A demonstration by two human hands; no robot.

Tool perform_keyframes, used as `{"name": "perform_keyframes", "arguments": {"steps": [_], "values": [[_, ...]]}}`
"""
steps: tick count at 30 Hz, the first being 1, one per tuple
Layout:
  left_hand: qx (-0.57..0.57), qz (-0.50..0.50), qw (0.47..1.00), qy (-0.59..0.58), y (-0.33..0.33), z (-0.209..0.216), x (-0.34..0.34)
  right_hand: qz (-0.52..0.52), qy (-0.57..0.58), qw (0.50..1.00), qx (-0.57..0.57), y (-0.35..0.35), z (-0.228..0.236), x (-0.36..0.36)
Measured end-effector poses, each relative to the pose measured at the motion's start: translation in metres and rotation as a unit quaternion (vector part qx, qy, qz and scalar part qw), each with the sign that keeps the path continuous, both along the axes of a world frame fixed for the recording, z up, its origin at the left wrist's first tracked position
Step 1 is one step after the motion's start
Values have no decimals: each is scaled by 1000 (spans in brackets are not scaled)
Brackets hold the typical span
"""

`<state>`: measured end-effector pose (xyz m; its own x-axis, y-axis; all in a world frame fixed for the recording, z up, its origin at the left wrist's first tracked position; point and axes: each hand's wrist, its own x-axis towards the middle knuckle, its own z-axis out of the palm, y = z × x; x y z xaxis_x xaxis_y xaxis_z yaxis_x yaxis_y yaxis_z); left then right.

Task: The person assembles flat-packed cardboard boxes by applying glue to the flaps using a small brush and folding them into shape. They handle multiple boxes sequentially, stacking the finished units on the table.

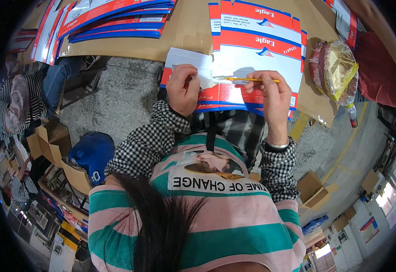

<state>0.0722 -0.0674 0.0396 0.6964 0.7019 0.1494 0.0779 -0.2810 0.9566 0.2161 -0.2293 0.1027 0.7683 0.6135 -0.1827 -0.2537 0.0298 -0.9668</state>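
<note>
Yellow stick (235, 79) held over flattened carton (261, 63)

A right hand (275, 95) pinches the stick above the red, white and blue carton at the table's near edge; its pale tip blurs into white card. Curled fingers obscure whether the left hand (183, 90) grips anything. A carton stack (116, 27), cut off above, shares the brown tabletop (189, 34) over a grey floor (125, 81).

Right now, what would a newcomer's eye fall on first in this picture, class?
Probably the bright red, white and blue flat carton at upper centre, on the brown table. Next, the slim yellow tool in the right hand, over that carton. The green-and-pink striped shirt fills the lower middle.
</note>
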Motion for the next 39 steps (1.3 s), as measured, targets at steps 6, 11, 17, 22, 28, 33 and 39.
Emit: {"name": "perform_keyframes", "arguments": {"steps": [6, 11, 17, 22, 28, 33, 39], "values": [[-15, 0, 1000, -10, 0, -4, -1, -43, 34, 998, 19, -3, -13, 2], [-9, -3, 1000, -9, -1, 0, -1, -37, 54, 998, 23, 2, -18, 0], [-6, -2, 1000, -12, -1, -2, -1, -43, 67, 996, 26, 1, -17, 3], [-13, -2, 1000, -7, -1, 0, -1, -58, 67, 995, 38, -1, -16, 2], [10, -3, 1000, -8, 0, 2, 0, -23, 63, 997, 33, 4, -7, -1], [12, -4, 1000, 1, 0, 4, 0, 8, 28, 999, 28, 11, 0, -3], [28, -3, 1000, 7, 1, 7, -1, 50, -30, 998, 24, 4, 15, 0]]}}
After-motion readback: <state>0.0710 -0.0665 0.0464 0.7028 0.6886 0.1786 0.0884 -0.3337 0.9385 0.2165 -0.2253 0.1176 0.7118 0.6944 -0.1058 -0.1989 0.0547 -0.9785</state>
